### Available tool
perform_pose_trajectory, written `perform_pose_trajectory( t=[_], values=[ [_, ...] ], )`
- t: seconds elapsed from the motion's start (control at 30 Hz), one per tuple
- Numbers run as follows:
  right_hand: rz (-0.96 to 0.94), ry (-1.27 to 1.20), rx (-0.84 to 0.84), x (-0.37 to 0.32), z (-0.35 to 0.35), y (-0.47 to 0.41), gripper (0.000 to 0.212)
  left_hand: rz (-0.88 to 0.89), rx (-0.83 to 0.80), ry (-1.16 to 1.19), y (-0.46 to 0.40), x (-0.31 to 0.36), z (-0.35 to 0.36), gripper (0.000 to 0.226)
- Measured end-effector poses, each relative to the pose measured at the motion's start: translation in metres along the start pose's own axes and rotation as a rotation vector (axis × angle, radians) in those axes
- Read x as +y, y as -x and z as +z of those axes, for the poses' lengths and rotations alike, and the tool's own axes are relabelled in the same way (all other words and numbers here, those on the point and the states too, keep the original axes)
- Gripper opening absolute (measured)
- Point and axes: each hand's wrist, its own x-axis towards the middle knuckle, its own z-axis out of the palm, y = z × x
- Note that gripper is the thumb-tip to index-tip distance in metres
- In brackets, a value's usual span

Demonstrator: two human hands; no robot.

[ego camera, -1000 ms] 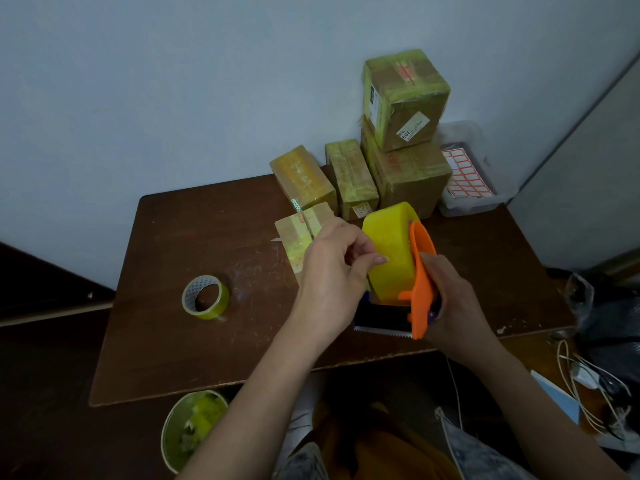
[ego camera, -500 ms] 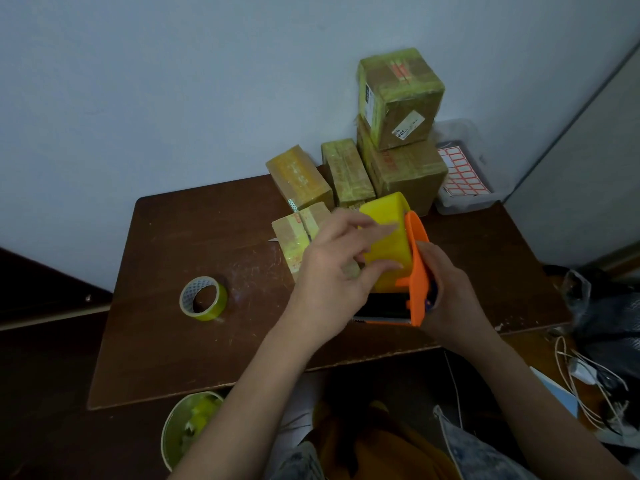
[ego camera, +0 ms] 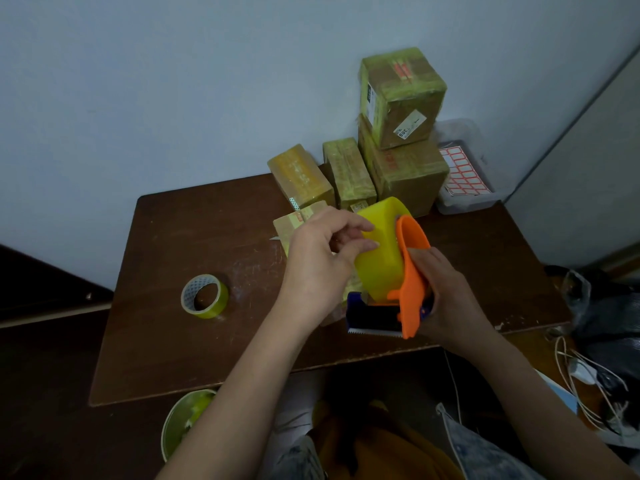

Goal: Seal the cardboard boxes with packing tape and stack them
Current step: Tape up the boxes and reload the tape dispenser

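My right hand (ego camera: 446, 296) grips an orange tape dispenser (ego camera: 410, 271) that carries a thick yellow tape roll (ego camera: 382, 251) and a dark toothed blade (ego camera: 372, 318). My left hand (ego camera: 322, 261) has its fingers curled on the roll's left face, pinching at the tape. Behind my left hand a small cardboard box (ego camera: 294, 223) lies on the brown table (ego camera: 207, 341), mostly hidden. At the back stand two taped flat boxes (ego camera: 301, 174) (ego camera: 348, 173) and a stack of two larger taped boxes (ego camera: 401, 98) (ego camera: 408, 174).
A spare roll of clear tape (ego camera: 204, 296) lies on the table's left part. A clear tub of red-edged labels (ego camera: 462, 171) sits at the back right. A bin (ego camera: 185, 420) stands below the front edge. Cables and bags (ego camera: 595, 341) crowd the floor at right.
The dispenser has tilted so the toothed blade faces me again. My left fingers slid from the roll's front to its left face.
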Motion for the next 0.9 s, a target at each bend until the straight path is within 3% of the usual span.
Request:
perform_pose_trajectory(
  t=[0.2, 0.53, 0.9],
  values=[
    [-0.033, 0.049, -0.018, 0.002, -0.003, -0.002, 0.077, -0.004, -0.003, -0.026, 0.001, 0.000, 0.002, 0.016],
    [-0.007, 0.017, -0.019, 0.003, 0.001, -0.001, 0.079, 0.170, -0.010, -0.254, 0.002, -0.012, 0.014, 0.018],
    [0.013, -0.003, 0.020, 0.005, -0.001, -0.003, 0.077, 0.143, 0.048, -0.042, -0.004, -0.020, 0.006, 0.010]
  ],
)
